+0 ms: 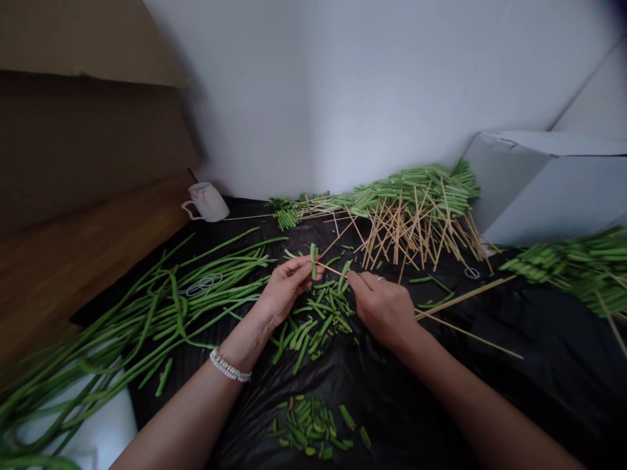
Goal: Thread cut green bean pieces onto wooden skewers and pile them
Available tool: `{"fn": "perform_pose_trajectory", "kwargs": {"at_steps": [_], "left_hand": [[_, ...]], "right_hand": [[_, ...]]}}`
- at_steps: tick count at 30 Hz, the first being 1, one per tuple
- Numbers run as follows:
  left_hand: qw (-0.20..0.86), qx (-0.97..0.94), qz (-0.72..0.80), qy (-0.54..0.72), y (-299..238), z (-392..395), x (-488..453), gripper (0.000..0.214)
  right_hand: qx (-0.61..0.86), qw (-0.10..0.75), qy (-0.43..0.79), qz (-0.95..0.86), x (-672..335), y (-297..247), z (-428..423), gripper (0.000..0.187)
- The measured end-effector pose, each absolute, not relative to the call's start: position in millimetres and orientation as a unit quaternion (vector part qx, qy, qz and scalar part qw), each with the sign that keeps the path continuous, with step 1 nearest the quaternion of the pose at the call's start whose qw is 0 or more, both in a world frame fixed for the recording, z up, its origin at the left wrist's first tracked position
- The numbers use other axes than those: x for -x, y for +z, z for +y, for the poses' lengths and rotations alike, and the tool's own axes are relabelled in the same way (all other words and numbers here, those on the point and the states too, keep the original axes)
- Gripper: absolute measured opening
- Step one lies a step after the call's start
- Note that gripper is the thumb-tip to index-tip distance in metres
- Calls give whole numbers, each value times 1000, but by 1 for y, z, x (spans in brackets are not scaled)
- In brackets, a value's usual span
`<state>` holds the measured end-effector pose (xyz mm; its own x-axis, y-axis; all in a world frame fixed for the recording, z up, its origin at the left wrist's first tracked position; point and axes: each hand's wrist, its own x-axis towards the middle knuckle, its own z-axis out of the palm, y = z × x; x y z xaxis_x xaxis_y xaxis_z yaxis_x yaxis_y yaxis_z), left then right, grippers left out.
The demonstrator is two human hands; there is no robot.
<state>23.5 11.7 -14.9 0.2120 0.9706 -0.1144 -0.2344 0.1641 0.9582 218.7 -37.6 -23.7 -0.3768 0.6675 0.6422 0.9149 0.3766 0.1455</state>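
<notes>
My left hand [290, 282] pinches a short cut piece of green bean [313, 261], held upright between thumb and fingers. My right hand [385, 303] is closed on a thin wooden skewer [333, 269], whose tip reaches the bean piece in my left hand. Another bean piece [343, 275] sits on the skewer near my right fingers. Below and between my hands lies a loose heap of cut bean pieces [313, 329]. Nearer to me is a smaller pile of short pieces [311, 424].
Long uncut beans [196, 300] spread over the left side. Filled skewers [416, 189] are stacked at the back, their bare sticks toward me, with more bean skewers [578, 261] at right. A white mug [208, 201] and a white box [539, 183] stand on the black sheet [392, 398].
</notes>
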Motion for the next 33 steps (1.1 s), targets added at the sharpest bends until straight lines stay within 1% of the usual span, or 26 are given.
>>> {"fn": "perform_pose_trajectory", "kwargs": {"at_steps": [11,21,26,30,33], "left_hand": [[656,-423,413,469,-17,15,-21,28],[591,-523,418,450,-18,17,-17,25],[507,-580,447,454,-15,16,-18,21],[513,-572,451,454,-14,17,-17,23],[484,-560,471,480,-14,18,-17,26]], "right_hand": [[497,242,-260,-792,-218,-24,-38,25],[486,247,-264,-795,-217,-24,-40,27],[514,217,-211,-802,-213,-23,-42,20],[521,215,-196,-803,-212,-24,-42,21],[516,217,-199,-804,-213,-25,-42,21]]}}
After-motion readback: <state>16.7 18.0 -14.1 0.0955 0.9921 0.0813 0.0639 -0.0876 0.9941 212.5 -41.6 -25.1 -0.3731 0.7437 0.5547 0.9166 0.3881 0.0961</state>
